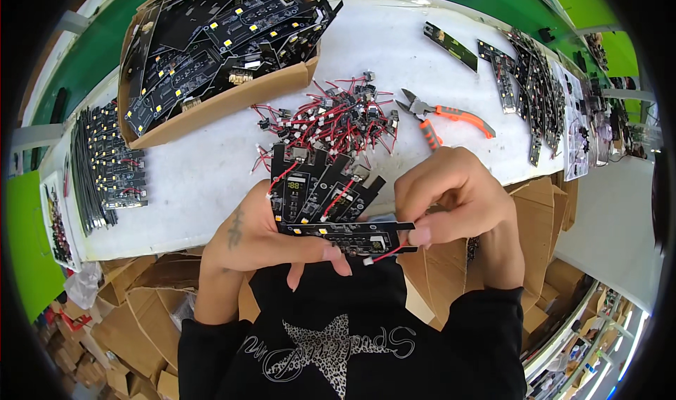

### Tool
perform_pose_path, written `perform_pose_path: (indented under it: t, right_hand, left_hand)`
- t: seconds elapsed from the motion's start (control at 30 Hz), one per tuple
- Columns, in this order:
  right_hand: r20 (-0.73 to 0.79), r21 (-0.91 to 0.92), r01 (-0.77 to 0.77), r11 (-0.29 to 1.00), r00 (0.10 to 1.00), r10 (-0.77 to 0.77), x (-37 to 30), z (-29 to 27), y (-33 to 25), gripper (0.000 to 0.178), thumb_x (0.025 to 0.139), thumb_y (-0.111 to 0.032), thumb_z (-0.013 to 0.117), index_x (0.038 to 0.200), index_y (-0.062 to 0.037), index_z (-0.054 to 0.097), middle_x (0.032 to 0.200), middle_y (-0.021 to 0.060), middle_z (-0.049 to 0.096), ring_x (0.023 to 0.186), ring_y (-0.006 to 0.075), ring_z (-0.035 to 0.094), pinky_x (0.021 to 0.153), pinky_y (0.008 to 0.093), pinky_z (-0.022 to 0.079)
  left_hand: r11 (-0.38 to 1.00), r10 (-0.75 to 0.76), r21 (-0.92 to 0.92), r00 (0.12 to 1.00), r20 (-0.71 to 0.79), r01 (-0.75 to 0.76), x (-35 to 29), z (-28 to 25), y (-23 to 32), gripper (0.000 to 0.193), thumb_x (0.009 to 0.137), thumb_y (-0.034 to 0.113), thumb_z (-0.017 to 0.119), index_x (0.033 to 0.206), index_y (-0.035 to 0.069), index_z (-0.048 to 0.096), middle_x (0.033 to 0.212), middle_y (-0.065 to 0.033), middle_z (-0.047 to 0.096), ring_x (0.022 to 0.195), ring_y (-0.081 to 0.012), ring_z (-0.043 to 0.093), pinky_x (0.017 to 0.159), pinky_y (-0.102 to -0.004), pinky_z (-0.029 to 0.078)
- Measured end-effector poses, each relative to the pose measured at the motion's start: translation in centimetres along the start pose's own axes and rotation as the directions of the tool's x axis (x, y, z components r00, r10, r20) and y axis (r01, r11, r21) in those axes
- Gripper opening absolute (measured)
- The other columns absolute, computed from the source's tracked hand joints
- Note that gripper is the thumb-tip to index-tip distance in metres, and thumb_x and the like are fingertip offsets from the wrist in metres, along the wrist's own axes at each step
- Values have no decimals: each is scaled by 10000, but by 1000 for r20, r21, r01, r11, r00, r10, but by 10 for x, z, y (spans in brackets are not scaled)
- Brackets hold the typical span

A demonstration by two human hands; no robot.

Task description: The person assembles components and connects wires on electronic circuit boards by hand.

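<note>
A white-topped bench (190,210) stretches before you, a cardboard box (232,102) of circuit boards toward its far left corner and more boards (524,76) along its right edge. A tangle of red-wired connectors (331,118) lies near the middle, with orange-handled pliers (456,113) just to its right.

Your left hand (257,244) grips a fan of dark boards (292,192) above the bench's near edge, and its thumb presses on the front board (341,239), nearest your body. That board's long axis runs left to right, across you, so its right end meets your right hand (458,199), the nearer one to that end. Your right thumb and forefinger are at that tip; you can't tell here whether they pinch the board or the red lead (386,254), which slants down-left from them to a white plug.
</note>
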State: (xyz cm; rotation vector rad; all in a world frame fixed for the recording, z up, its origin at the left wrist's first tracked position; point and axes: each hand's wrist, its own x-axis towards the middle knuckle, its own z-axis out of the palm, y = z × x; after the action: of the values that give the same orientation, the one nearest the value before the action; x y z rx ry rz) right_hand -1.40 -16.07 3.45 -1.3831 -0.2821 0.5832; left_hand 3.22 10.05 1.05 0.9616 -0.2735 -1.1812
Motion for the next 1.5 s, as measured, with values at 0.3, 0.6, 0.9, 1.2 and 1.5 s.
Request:
perform_pose_path:
  t: [0.3,0.6,0.9,1.2,1.5]
  right_hand:
    - [-459,-357,73,931,854,-244,13,-16,9,130,823,-15,689,948,17,702,853,78,675,751,97,609,639,232,456]
    - [-221,-731,170,661,857,-465,43,3,-5,237,774,-96,719,991,-8,684,961,114,665,880,284,624,756,327,494]
    - [190,-457,115,882,981,-29,46,8,-21,139,748,-54,734,802,11,624,758,103,610,635,209,581,568,307,444]
    - [264,-466,121,876,964,8,47,10,-22,130,726,-44,738,697,-16,615,596,44,548,524,158,534,476,285,386]
    - [212,-327,-22,945,973,96,42,8,-3,134,696,-14,728,658,6,600,575,41,519,503,140,473,471,277,334]
  left_hand:
    - [997,26,-66,991,-131,-35,-22,-7,-9,481,762,-134,630,1209,-111,454,1035,-163,629,759,-312,712,352,-244,503]
    - [997,-62,27,977,-206,69,-21,1,4,373,784,-53,689,1121,-100,539,918,-153,672,778,-273,715,363,-241,496]
    - [943,-222,231,969,-105,241,-22,-2,14,310,800,-26,665,1101,-58,596,842,-140,710,699,-155,691,437,-224,517]
    - [869,-252,443,968,17,219,-18,-6,20,238,790,-11,674,1015,-72,623,836,-108,716,600,-109,642,448,-229,534]
    - [888,-316,363,948,31,283,-11,-3,25,195,816,44,638,988,-46,622,814,-67,684,645,-104,646,454,-229,539]
